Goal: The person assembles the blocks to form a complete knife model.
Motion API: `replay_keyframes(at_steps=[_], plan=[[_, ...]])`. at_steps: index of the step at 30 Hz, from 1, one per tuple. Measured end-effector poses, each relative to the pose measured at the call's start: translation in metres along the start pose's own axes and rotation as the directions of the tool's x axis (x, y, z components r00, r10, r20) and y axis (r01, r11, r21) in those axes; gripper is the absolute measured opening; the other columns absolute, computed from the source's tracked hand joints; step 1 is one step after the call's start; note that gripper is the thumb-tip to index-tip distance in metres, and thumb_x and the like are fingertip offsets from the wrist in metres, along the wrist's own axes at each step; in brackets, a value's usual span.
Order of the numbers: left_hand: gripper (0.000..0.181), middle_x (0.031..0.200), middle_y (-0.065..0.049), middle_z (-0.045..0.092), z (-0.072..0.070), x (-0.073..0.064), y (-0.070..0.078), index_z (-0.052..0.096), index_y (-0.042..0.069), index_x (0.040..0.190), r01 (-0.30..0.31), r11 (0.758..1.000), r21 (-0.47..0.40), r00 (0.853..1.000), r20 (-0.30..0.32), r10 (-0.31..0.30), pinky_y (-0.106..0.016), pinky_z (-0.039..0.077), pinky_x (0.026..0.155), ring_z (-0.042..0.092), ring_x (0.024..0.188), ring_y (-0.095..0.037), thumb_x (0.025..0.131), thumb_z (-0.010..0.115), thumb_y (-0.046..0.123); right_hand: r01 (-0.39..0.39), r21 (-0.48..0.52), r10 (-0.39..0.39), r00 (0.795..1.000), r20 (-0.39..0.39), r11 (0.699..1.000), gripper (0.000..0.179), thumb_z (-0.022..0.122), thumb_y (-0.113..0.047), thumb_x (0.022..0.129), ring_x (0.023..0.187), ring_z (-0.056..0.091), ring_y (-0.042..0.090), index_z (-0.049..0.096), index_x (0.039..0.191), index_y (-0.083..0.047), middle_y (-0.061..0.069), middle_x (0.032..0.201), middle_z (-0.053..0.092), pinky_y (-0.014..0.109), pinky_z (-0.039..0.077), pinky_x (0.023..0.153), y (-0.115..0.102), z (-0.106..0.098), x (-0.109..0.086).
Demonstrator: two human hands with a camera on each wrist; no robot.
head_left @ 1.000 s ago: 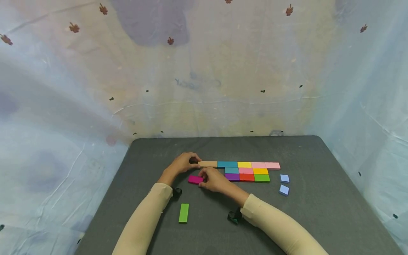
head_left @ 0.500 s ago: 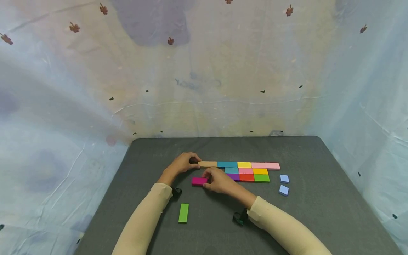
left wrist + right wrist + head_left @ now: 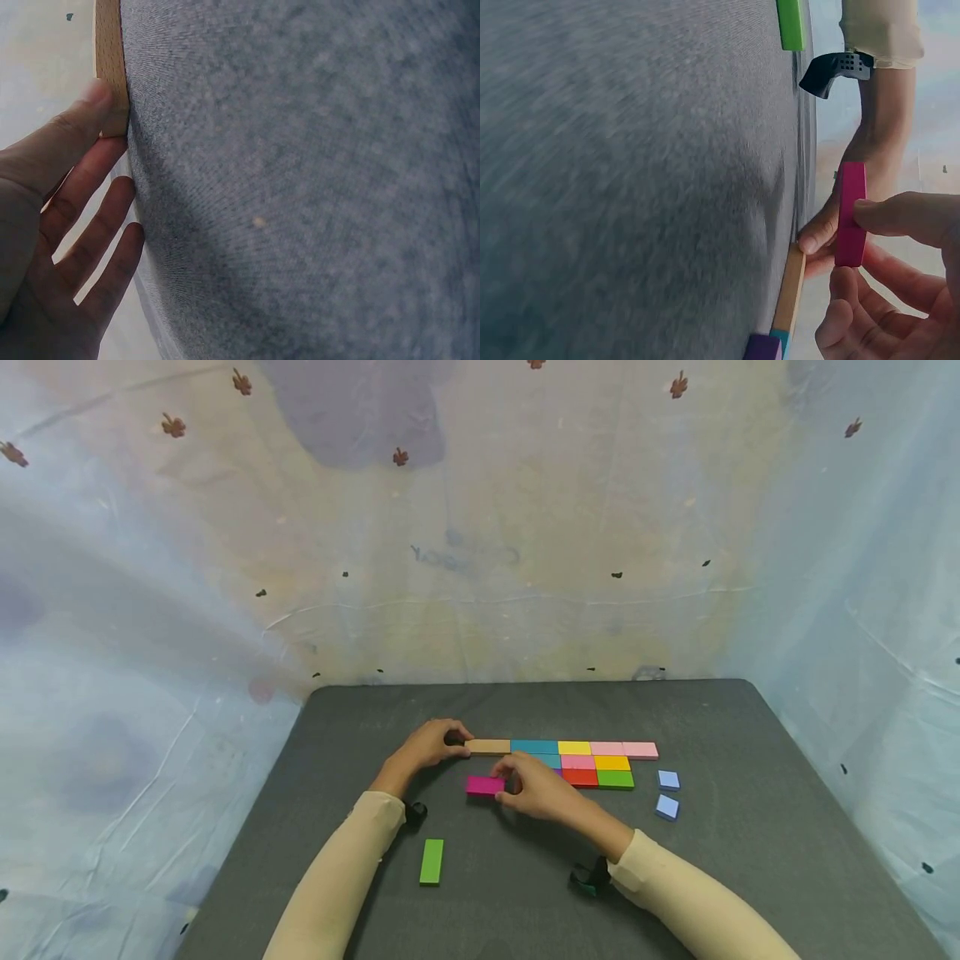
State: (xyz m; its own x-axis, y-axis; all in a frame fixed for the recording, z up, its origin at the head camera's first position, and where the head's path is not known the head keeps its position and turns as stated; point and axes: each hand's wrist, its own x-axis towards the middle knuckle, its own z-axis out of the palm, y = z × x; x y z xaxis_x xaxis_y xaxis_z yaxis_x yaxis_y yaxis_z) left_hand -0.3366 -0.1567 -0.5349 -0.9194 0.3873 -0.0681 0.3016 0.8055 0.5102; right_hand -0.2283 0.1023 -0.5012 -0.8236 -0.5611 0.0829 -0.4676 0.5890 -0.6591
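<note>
My right hand [image 3: 543, 789] pinches a magenta block [image 3: 485, 786] by its right end. In the right wrist view, the thumb lies on one face of the block [image 3: 850, 217], and it is held above the table. At the far left of the back row of blocks, my left hand [image 3: 432, 743] holds the end of a bare wooden block [image 3: 489, 747] between thumb and forefinger. Its other fingers are spread in the left wrist view. That row continues rightward with a blue block [image 3: 534, 747], a yellow one [image 3: 574, 747] and two pink ones [image 3: 640, 750].
Shorter rows of coloured blocks, with a red block [image 3: 580, 777] and a green block [image 3: 616, 779], lie against the front of the back row. Two light-blue squares [image 3: 669, 780] lie to the right. A long lime-green block [image 3: 431, 862] rests nearer on the grey table [image 3: 360, 710].
My right hand has moved rightward with the magenta block, now in front of the wooden block and partly covering the left blocks of the shorter rows. My left hand has stayed in place.
</note>
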Motion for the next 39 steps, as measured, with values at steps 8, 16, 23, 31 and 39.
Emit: replay_keyframes(at_steps=[8,16,23,31,39], plan=[[0.024,0.115,0.005,0.077,0.001,0.000,-0.002,0.080,0.023,0.117,0.005,1.000,-0.017,1.000,-0.003,-0.005,-0.050,0.053,0.107,0.071,0.112,-0.017,0.094,0.085,0.030,-0.023,0.004,0.023,1.000,-0.011,1.000,0.029,0.083,-0.015,0.096,0.078,0.057,0.012,0.073,0.123,-0.011,0.000,0.110,0.065,0.026,0.052,0.068,0.002,-0.015,-0.017],[0.024,0.116,0.004,0.077,0.000,-0.001,-0.002,0.080,0.022,0.117,-0.008,1.000,-0.017,1.000,-0.002,0.008,-0.050,0.051,0.109,0.071,0.112,-0.017,0.094,0.085,0.028,-0.029,-0.006,0.029,0.999,-0.027,1.000,0.030,0.084,-0.013,0.094,0.083,0.061,0.020,0.073,0.122,-0.012,-0.001,0.110,0.064,0.025,0.053,0.071,0.010,-0.026,-0.030],[0.025,0.117,0.004,0.076,0.000,0.000,-0.003,0.079,0.022,0.118,-0.009,1.000,-0.020,1.000,0.002,0.009,-0.051,0.050,0.110,0.071,0.113,-0.018,0.094,0.085,0.029,-0.003,-0.049,0.001,0.999,-0.051,0.999,0.031,0.086,-0.012,0.093,0.082,0.060,0.019,0.073,0.122,-0.013,-0.002,0.106,0.064,0.025,0.051,0.068,0.020,-0.035,-0.042],[0.026,0.117,0.004,0.076,0.000,-0.001,-0.002,0.079,0.023,0.117,-0.008,1.000,-0.023,1.000,-0.005,0.008,-0.052,0.047,0.113,0.070,0.112,-0.018,0.094,0.085,0.030,-0.027,-0.076,0.022,0.998,-0.067,0.997,0.033,0.086,-0.013,0.093,0.085,0.060,0.019,0.073,0.123,-0.013,-0.001,0.106,0.065,0.026,0.052,0.070,0.033,-0.048,-0.058],[0.025,0.115,0.003,0.077,-0.001,-0.002,0.000,0.079,0.021,0.117,-0.027,0.999,-0.037,1.000,-0.006,0.027,-0.049,0.052,0.107,0.072,0.109,-0.017,0.094,0.086,0.027,-0.054,-0.094,0.046,0.995,-0.092,0.994,0.034,0.086,-0.013,0.092,0.086,0.060,0.017,0.071,0.123,-0.012,-0.003,0.111,0.065,0.025,0.053,0.073,0.045,-0.056,-0.073]])
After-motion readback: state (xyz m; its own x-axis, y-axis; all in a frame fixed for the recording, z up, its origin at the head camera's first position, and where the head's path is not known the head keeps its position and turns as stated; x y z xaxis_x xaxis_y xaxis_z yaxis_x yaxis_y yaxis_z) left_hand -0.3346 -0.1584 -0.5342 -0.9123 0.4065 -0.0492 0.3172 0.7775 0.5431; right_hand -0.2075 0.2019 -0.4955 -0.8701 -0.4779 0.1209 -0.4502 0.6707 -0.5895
